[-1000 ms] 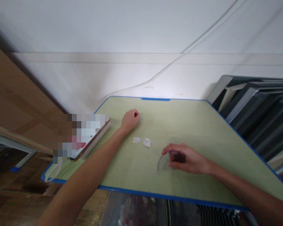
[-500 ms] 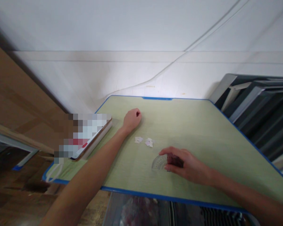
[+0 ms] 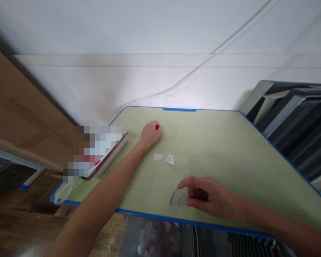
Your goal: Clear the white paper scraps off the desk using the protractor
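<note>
My right hand (image 3: 207, 196) grips a clear plastic protractor (image 3: 178, 198) between thumb and fingers, low over the near part of the table. The protractor's curved edge points left, and its right portion is hidden by my fingers. Farther back, my left hand (image 3: 151, 132) rests on the tabletop as a closed fist; whether anything is inside it cannot be seen. Two small heaps of torn white paper scraps lie between my hands, a left heap (image 3: 158, 156) and a right heap (image 3: 170, 160).
The pale green table (image 3: 216, 139) has a blue rim and stands against a white wall. A partly blurred book-like object (image 3: 109, 160) lies at its left edge. Beyond are a large cardboard box (image 3: 24, 107) on the left and dark framed panels (image 3: 299, 117) on the right.
My right hand has drawn the protractor slightly toward the near edge, away from the paper scraps. My left fist stays in place on the table.
</note>
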`<state>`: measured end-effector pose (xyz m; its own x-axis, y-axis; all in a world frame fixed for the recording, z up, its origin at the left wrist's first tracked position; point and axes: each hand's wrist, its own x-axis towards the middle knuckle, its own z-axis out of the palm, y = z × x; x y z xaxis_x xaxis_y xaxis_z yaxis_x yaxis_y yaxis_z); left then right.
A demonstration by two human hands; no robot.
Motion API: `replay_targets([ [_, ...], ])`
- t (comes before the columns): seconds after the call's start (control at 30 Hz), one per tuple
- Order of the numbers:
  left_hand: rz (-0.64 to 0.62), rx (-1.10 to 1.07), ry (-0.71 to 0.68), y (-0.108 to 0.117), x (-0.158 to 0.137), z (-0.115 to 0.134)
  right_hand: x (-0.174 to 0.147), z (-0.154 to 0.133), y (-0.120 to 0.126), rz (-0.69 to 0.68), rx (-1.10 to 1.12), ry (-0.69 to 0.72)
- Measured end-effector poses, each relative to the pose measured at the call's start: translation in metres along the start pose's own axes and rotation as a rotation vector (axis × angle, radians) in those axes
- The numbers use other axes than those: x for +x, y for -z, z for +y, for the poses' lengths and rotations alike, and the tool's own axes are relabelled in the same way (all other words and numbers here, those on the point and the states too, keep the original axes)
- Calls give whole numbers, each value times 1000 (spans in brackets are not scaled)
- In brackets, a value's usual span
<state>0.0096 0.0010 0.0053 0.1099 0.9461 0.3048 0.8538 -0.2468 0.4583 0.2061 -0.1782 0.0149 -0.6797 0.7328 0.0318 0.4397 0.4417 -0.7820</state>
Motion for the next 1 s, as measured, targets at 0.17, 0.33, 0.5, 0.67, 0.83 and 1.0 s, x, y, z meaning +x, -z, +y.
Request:
replay_targets([
  [0.17,8,1,-2,-1,0,0,-2,-1,1,-41,-25,23],
  [0.33,6,-5,-5,-1,0,0,-3,-5,3,-73,-47,22],
  [0.5,-1,-19,4,0,0,1,-4,-6,4,-82,-36,23],
  [0.67,-5,-9,3,1,-1,1,-3,-4,3,-53,65,2],
  [0.83,2,-5,-11,0,-1,0,0,-3,3,103,84,-115],
  [1.0,0,-10,-9,0,-1,0,2,-1,3,133,57,-141],
])
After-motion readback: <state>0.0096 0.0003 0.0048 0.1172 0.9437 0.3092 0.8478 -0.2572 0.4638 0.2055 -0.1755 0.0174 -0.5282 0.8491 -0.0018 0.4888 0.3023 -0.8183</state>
